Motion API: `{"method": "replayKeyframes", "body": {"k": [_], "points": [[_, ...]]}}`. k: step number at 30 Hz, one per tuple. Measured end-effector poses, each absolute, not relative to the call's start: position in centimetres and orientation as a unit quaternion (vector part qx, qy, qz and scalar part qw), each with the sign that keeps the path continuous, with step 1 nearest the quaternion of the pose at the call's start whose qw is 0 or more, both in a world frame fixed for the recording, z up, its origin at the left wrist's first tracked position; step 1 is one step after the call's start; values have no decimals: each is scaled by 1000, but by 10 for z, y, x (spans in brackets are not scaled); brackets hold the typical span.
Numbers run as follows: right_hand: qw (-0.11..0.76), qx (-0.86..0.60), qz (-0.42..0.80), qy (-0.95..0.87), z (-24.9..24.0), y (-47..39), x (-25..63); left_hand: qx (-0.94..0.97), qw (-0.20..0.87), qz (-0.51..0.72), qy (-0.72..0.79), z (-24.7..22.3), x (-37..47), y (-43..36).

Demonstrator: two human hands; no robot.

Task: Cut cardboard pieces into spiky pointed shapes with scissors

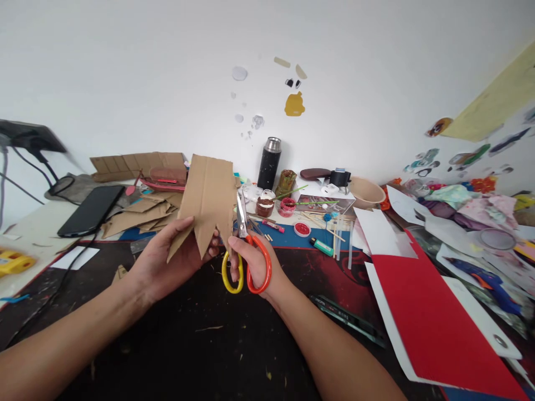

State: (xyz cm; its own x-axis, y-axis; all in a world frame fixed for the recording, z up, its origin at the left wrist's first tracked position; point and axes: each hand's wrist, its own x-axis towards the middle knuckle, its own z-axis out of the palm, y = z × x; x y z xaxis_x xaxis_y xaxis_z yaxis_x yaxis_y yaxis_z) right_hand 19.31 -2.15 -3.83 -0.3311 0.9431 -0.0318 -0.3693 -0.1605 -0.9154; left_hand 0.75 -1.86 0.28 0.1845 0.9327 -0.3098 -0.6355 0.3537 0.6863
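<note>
a phone [91,210] is far l of the black flask [270,167], my l hand [161,259] is half-curled, pinching notched cardboard [209,192] nearer me & l of flask, then scissors [242,225] in front of flask w/ my r hand [254,260] curled thru the handles [258,290], & a red sheet [434,312] well r of flask.

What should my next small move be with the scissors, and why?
Perhaps line up the scissors for a cut at the right edge of the cardboard: your right hand holds them with blades at that edge, and your left hand grips the cardboard.
</note>
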Motion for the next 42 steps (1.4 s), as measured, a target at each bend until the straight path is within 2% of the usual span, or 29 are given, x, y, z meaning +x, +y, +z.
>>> {"method": "replayKeyframes", "body": {"k": [13,19,25,32,42], "points": [[474,-321,695,-435,-39,-20,194,276,730,521,347,-1,3,-16],[477,-352,677,-436,-40,-19,194,344,748,446,351,-8,1,-16],[511,-409,604,-455,-37,-20,196,403,610,467,497,-2,-3,-8],[494,-443,544,-513,-32,-29,192,619,353,472,520,4,-2,-21],[489,-446,506,-553,-44,-32,187,628,326,486,513,5,5,-25]]}}
